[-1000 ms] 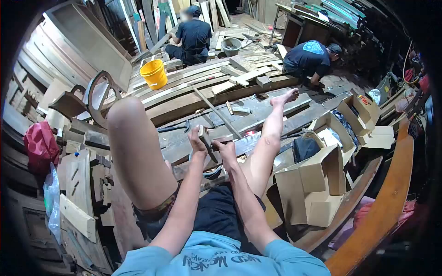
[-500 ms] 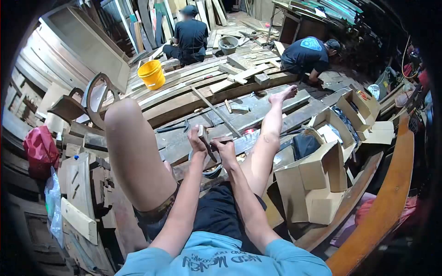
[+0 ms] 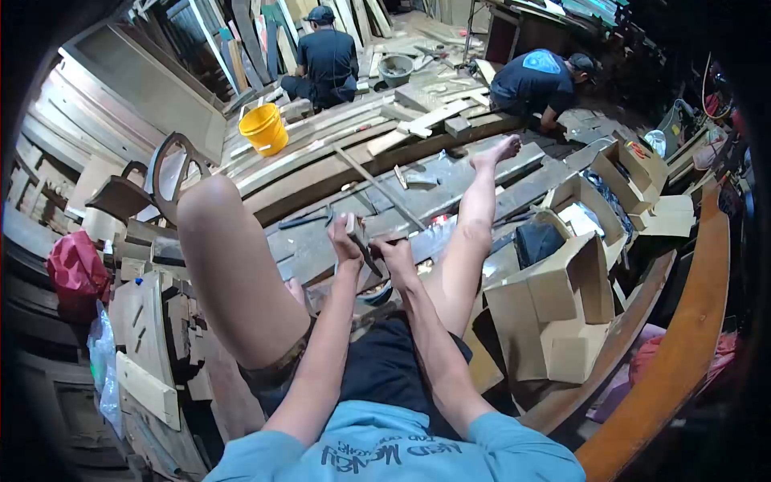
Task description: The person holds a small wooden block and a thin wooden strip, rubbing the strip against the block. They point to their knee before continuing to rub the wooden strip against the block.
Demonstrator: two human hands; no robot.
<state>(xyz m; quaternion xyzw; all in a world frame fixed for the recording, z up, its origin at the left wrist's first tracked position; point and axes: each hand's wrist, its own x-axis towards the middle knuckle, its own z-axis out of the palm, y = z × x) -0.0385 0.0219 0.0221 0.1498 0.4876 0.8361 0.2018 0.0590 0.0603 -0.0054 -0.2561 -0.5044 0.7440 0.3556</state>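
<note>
My left hand (image 3: 346,243) is closed around a narrow block of wood (image 3: 368,259), with a pale upper end and a darker lower part slanting down to the right. Close beside it, my right hand (image 3: 397,259) is closed on a small dark flat piece (image 3: 389,238), too small to name for sure. The two hands are in front of my lap, between my bent left leg and my outstretched right leg. Part of a dark bowl-like container (image 3: 377,296) shows just below them. A dark long-handled tool (image 3: 305,222) lies on the boards left of my hands.
A yellow bucket (image 3: 263,129) stands on long planks ahead. Two people in dark shirts (image 3: 328,63) (image 3: 530,87) work farther off. Opened cardboard boxes (image 3: 554,309) and a curved orange-brown board (image 3: 675,345) are on the right; a chair-like wooden frame (image 3: 165,181) stands left.
My view has shifted slightly. Both hands stay close together with their pieces, and the wooden block has tilted a little. The person at the right keeps bending low.
</note>
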